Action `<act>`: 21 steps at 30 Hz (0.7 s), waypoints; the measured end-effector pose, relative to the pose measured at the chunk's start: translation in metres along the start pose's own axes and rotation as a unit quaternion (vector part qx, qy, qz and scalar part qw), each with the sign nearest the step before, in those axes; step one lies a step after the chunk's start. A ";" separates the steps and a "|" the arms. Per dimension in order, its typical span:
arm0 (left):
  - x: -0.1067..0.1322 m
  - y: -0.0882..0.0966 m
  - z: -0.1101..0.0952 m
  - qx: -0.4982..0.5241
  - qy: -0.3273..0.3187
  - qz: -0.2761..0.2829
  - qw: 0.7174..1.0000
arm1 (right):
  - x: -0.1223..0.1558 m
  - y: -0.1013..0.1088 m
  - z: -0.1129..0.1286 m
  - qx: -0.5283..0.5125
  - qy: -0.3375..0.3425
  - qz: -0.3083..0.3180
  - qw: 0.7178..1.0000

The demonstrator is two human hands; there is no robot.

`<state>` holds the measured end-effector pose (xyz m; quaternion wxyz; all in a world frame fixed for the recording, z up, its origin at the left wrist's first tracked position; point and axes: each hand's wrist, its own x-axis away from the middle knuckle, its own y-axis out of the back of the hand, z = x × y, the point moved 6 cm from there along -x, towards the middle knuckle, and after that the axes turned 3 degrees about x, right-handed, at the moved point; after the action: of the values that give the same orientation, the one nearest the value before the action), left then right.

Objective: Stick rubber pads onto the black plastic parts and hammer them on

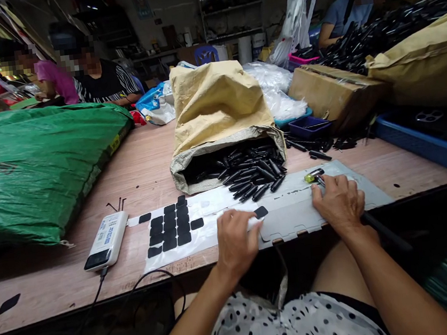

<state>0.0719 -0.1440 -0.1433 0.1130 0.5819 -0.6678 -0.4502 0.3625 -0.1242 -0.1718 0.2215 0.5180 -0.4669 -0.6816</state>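
Note:
My right hand [340, 202] is wrapped round a small hammer [314, 175]. Its head, yellow-green at one end and dark at the other, shows beyond the fingers, while the dark handle runs out behind the hand. The fingers of my left hand [238, 241] are curled in towards the thumb. Something white shows at its fingertips, too unclear to name. Close by lies a black rounded-square patch [261, 212] on a grey-white board [294, 219]. To the left, a white backing sheet [204, 245] carries rows of black patches [169, 233].
A yellow sack [219, 98] spills black pen-like tubes [259, 174] onto the board. A white power bank [107, 240] with a cable and a large green sack [38, 167] lie left. At right are a cardboard box [331, 90] and blue tray [427, 147]. Other people sit across.

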 end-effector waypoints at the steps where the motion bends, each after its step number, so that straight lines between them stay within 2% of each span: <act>1: -0.019 0.004 0.008 -0.008 0.029 -0.027 0.999 | 0.000 0.000 0.000 -0.002 -0.001 -0.001 1.000; 3: -0.055 0.007 0.023 -0.032 0.066 -0.050 0.996 | 0.001 0.000 0.000 -0.004 -0.002 0.000 1.000; 4: -0.070 0.006 0.029 -0.047 0.074 -0.042 0.995 | 0.001 0.000 0.000 -0.003 -0.001 0.001 1.000; 6: -0.093 -0.004 0.040 -0.081 0.082 0.018 0.993 | 0.000 0.001 0.001 0.001 0.000 0.002 1.000; 9: -0.107 -0.015 0.048 -0.132 0.074 0.096 0.984 | 0.000 0.001 0.001 0.006 0.003 0.000 1.000; 12: -0.107 -0.015 0.047 -0.160 0.049 0.110 0.980 | 0.000 0.000 0.000 0.001 -0.001 -0.002 1.000; 17: -0.086 0.011 0.046 -0.132 0.066 0.052 0.988 | 0.000 0.000 -0.001 -0.015 -0.013 0.000 1.000; 21: -0.053 0.010 0.038 -0.018 0.009 0.110 0.994 | -0.003 -0.001 -0.002 -0.018 -0.016 0.009 1.000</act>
<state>0.0554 -0.0808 -0.1376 0.1780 0.5068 -0.7185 -0.4419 0.3659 -0.1225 -0.1719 0.2289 0.4986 -0.4631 -0.6961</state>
